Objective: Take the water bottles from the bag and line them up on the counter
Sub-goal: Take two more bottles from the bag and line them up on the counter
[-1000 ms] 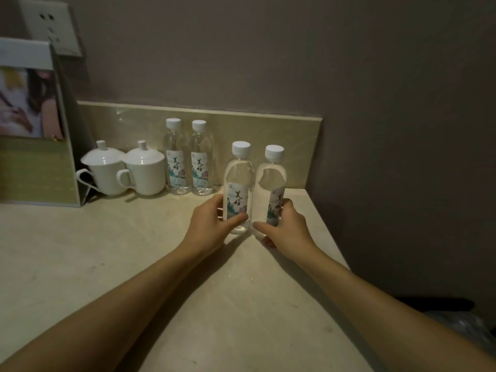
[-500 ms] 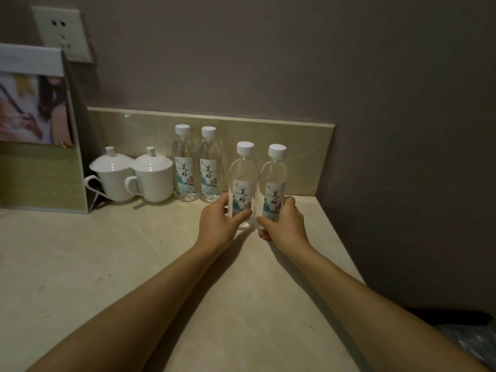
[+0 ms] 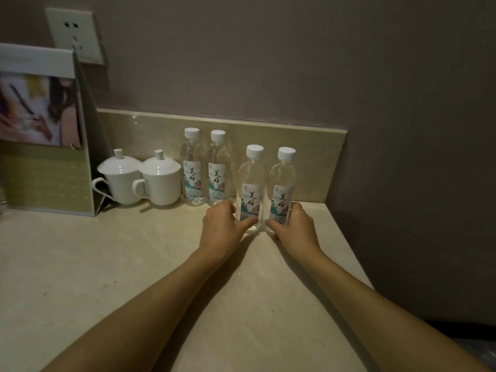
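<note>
On a beige stone counter [image 3: 134, 264], left hand [image 3: 222, 229] and right hand [image 3: 298, 229] each grip a clear white-capped plastic water bottle [image 3: 251, 189] low; two more stand at ten o'clock. Likely light, slippery; best held mid-label.

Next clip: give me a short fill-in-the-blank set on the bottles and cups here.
1. The clear plastic water bottles with white caps on the beige stone counter number ____.
2. The left hand grips the bottle standing directly ____ of the right hand's bottle.
3. The white lidded ceramic cups number ____.

Missing: four; left; two
</note>
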Demonstrator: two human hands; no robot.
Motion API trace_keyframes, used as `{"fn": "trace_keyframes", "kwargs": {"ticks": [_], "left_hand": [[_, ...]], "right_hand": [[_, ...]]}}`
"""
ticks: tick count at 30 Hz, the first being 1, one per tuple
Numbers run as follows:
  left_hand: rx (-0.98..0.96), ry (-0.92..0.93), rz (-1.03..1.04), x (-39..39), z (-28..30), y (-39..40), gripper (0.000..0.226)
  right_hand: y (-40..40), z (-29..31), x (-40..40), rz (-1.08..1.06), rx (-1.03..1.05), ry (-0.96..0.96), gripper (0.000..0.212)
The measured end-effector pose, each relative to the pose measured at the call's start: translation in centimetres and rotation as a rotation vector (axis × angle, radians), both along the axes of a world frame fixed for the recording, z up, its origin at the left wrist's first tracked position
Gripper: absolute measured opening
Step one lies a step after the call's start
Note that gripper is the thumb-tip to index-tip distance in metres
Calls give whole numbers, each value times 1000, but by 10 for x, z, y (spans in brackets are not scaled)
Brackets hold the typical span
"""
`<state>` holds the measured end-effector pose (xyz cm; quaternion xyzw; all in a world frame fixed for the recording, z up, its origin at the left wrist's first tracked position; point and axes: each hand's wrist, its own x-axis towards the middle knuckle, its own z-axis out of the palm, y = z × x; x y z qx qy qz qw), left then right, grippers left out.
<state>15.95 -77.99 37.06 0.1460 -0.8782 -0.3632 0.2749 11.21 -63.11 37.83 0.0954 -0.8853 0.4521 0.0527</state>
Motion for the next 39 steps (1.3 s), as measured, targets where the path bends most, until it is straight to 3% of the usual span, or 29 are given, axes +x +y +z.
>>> {"fn": "trace_keyframes", "kwargs": {"ticks": [6,20,28,39], "left_hand": [[-31,-10,11,-12,-1,0,29],[-117,-25,92,-42,7,-2,34],[-410,-256,151,-49,18,-4,40],[-462,-332,149,-60,17,-4,40]], "right_hand": [[-11,1,-11,-18,2,8,51],[-29,6,-38,-27,41,9,50],[-27,7,-42,5,70,4,49],[-34,8,-50,11,95,14,50]]}}
